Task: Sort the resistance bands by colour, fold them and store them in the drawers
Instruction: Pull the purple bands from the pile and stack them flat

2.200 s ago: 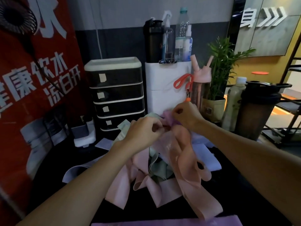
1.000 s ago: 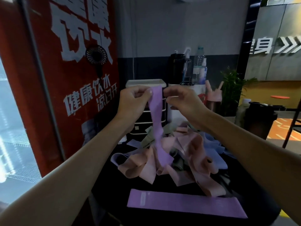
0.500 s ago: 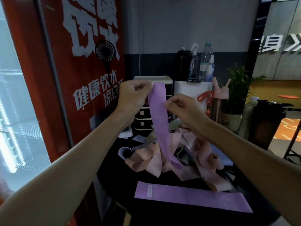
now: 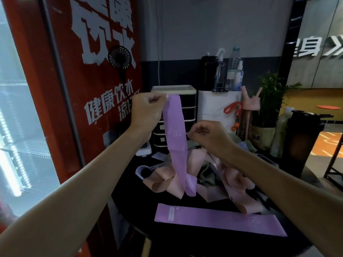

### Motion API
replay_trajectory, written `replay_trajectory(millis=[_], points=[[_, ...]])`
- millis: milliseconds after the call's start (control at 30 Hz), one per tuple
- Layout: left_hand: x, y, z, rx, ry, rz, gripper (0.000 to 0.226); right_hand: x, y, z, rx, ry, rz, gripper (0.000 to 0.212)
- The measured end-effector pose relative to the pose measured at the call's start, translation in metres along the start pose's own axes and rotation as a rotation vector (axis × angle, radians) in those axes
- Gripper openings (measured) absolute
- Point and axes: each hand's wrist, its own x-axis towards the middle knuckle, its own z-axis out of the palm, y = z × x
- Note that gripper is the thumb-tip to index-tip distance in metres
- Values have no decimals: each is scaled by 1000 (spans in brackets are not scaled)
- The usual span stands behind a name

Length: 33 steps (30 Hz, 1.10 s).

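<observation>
Early days on this one, I'd say. The left hand (image 4: 146, 112) is up high, pinching the top end of a long flat lilac-purple elastic resistance band (image 4: 174, 134) between thumb and curled fingers. The right hand (image 4: 206, 136) pinches that band's right edge about halfway down. The band hangs straight, and its bottom end droops onto the tangled heap of pale pink, sage green and light lavender bands (image 4: 213, 175) in the middle of the round black table (image 4: 185, 245).

Done so far, going by how things lie: one matching lilac-purple band (image 4: 213, 221) is laid out flat along the near edge of the table. I'd call that the start of a purple pile. It isn't folded, though.

Left to do is pretty much everything else. The heap is all mixed colours. The small black drawer unit with cream trim (image 4: 188, 108) at the far edge of the table has every drawer I can see pushed in, and I can't tell if anything's inside. So the sorting has barely begun, with folding and storing not yet started.
</observation>
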Motion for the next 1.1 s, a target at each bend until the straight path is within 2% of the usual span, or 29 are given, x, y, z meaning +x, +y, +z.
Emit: replay_trajectory(millis=[133,233,400,500,633,800,1000,1100], points=[[0,0,2,14,-12,-4,17,-3,6,3,38,-40,51,14],[-1,0,4,21,-23,5,15,-4,11,7,-4,-73,16,15],[1,0,3,19,-14,-12,15,-7,14,10,10,4,25,18],[0,0,5,16,-13,-12,14,-14,16,13,22,-60,23,10],[-1,-1,8,6,-20,-25,11,-20,21,17,24,-32,41,15],[-2,-1,8,-10,-16,-33,9,-26,23,17,47,-55,109,7],[-5,-12,-3,39,59,-45,19,-21,21,6,-29,18,106,14],[-4,-29,-13,119,91,-119,14,-14,13,-8,-45,46,109,25]])
